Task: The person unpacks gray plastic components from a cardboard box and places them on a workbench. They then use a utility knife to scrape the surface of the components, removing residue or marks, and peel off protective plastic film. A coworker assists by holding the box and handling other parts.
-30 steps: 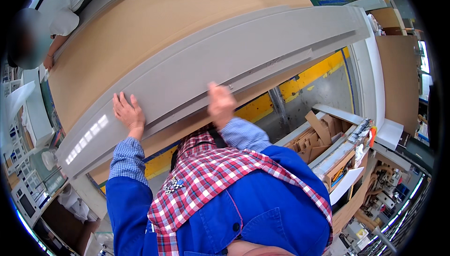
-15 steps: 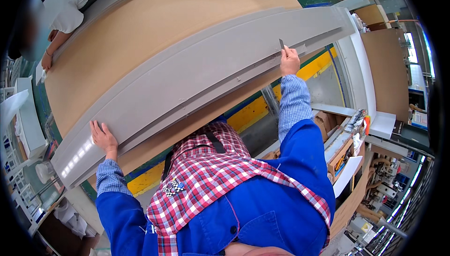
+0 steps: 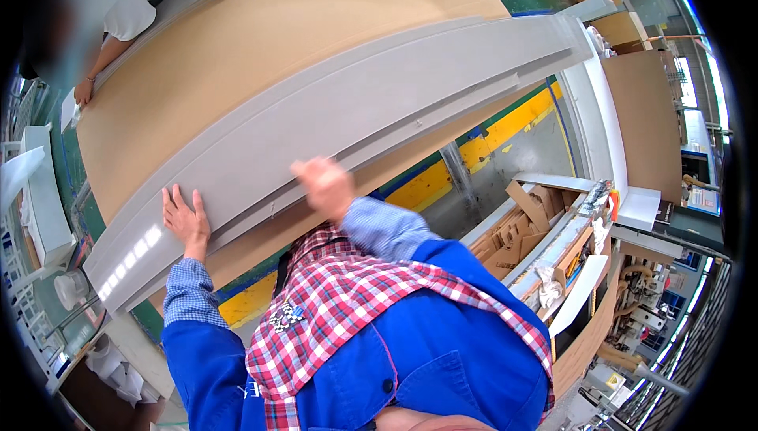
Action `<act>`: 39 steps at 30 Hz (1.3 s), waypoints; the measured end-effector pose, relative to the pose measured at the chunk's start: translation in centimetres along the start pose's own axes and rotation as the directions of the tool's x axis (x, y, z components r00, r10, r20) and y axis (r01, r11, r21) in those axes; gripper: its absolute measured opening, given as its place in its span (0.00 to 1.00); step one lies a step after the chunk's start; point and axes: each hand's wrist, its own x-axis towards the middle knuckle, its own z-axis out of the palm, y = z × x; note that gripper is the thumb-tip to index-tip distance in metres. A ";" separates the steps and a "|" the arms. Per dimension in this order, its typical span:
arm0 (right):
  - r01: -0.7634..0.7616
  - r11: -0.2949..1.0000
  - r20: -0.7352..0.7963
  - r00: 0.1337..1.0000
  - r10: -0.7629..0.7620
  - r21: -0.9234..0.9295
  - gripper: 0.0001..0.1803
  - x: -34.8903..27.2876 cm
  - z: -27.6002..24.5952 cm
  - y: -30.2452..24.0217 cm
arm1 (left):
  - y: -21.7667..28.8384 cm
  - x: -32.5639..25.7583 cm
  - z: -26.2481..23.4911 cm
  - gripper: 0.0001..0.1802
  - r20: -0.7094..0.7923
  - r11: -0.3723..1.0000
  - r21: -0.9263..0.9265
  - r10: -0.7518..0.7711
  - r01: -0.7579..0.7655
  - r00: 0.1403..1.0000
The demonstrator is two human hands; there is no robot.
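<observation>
A long grey panel (image 3: pixel 355 107) with a stepped near edge lies across the table in front of me. My left hand (image 3: pixel 188 219) rests on its left part, palm down with fingers spread. Over the panel's near edge, around its middle, is my right hand (image 3: pixel 325 186), closed and smeared by motion. The thin flat dark blade seen in it half a second ago cannot be made out now. A brown board (image 3: pixel 237 68) lies beneath the panel and shows on both its far and near sides.
At the far left a person's hand (image 3: pixel 84 91) is at the brown board's edge. On the right stands a box (image 3: pixel 525 226) of cardboard scraps, with a rail (image 3: pixel 580 218) beside it. A white band (image 3: pixel 600 115) runs past the panel's right end. Yellow floor marking (image 3: pixel 418 192) shows below.
My right hand has swept left along the panel's near edge, from its right part to the middle. My left hand has shifted slightly right and stays flat on the panel.
</observation>
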 end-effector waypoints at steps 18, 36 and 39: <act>-0.067 0.990 -0.006 0.998 0.068 0.126 0.19 -3.3 4.6 -5.1 | -1.4 1.1 -1.5 0.22 -0.096 0.935 -0.216 0.267 -0.281 0.959; -0.385 0.754 -0.214 0.923 0.320 -0.533 0.08 -0.3 -12.0 17.7 | -4.6 1.0 -2.3 0.21 -0.100 0.950 -0.205 0.220 -0.236 0.970; -0.088 0.931 -0.067 0.995 0.068 -0.355 0.12 -1.2 -3.0 4.3 | -4.4 0.4 -2.9 0.21 -0.099 0.955 -0.205 0.197 -0.214 0.975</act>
